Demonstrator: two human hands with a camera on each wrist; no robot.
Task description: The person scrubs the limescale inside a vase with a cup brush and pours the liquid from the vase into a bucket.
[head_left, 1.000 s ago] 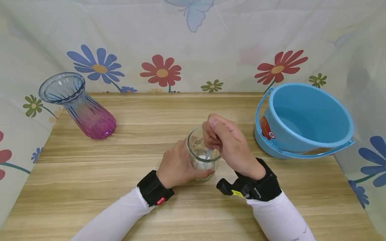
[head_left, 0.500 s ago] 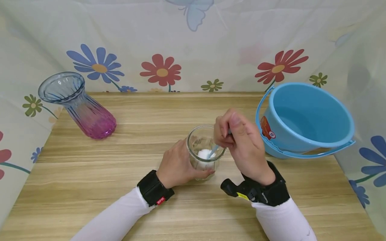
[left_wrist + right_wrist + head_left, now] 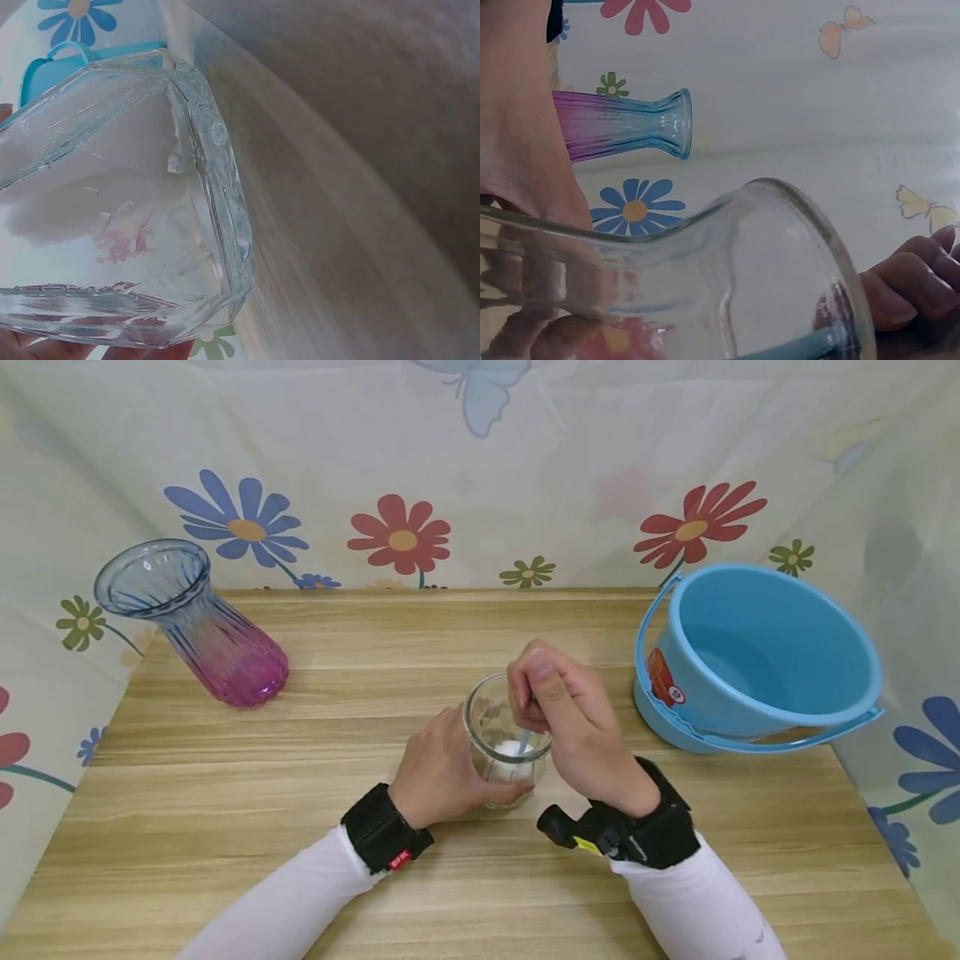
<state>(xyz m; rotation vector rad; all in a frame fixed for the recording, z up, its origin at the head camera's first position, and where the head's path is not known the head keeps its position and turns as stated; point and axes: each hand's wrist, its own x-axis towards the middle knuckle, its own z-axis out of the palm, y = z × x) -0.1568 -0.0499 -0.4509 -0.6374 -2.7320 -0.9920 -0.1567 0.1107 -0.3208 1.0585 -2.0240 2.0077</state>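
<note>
A clear glass jar (image 3: 517,774) stands near the middle of the wooden table, its mouth facing up. My left hand (image 3: 438,772) grips it from the left, thumb across the near side. My right hand (image 3: 573,714), held over the rim, grips the light blue handle of a sponge brush (image 3: 524,742); its white rounded head is down inside the jar. In the left wrist view the faceted jar (image 3: 142,172) fills the left half, with a pale shape showing through the glass. The right wrist view shows the brush handle (image 3: 787,347) through the jar neck (image 3: 780,255).
A glass vase (image 3: 225,643), blue above and pink below, stands at the back left. The blue bucket (image 3: 720,668) is at the right, its handle hanging down at the front. Behind the wooden table (image 3: 360,643) hangs a flower-printed curtain (image 3: 570,452).
My right hand swung right and slightly up with the brush handle, then came back left over the jar mouth. The left hand and the jar have stayed put.
</note>
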